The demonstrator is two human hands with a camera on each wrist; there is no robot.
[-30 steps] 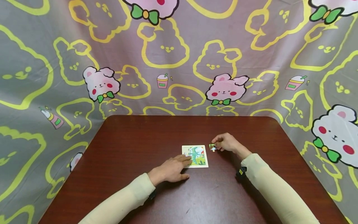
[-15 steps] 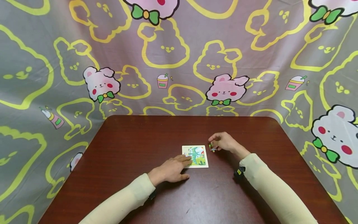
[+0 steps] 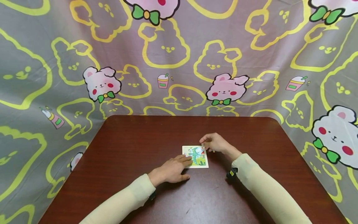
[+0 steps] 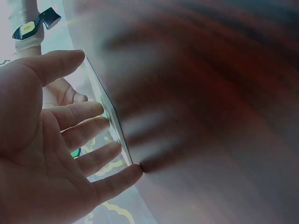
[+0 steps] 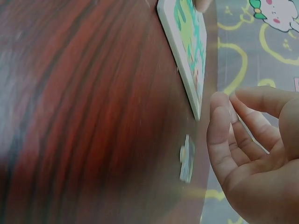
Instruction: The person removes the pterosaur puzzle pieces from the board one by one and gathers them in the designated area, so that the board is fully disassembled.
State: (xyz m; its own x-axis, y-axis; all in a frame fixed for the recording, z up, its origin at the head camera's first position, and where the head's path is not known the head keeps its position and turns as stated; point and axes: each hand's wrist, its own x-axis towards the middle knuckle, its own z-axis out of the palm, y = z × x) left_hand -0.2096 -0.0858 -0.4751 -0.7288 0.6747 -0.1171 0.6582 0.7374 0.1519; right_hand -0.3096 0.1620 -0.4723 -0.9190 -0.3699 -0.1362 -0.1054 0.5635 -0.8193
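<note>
A small dinosaur jigsaw puzzle point(image 3: 200, 161) in a pale frame lies flat mid-table. My left hand point(image 3: 172, 169) rests its extended fingers on the puzzle's left part, hiding some of the picture. At the puzzle's upper right corner, my right hand point(image 3: 219, 144) pinches a thin puzzle piece point(image 5: 233, 114) between thumb and fingertips. Only a pale edge of that piece shows; its picture is hidden. Another loose puzzle piece point(image 5: 187, 161) lies on the table below the right hand, just off the frame's corner.
The dark red-brown table point(image 3: 134, 140) has rounded far corners. A grey curtain point(image 3: 179, 37) with yellow outlines and cartoon bears hangs behind it and along both sides. A black band with a yellow patch point(image 3: 231, 173) sits at the right wrist.
The right hand has picked up a puzzle piece from right of the puzzle and moved left to the frame's upper right corner. The left hand has stayed on the puzzle.
</note>
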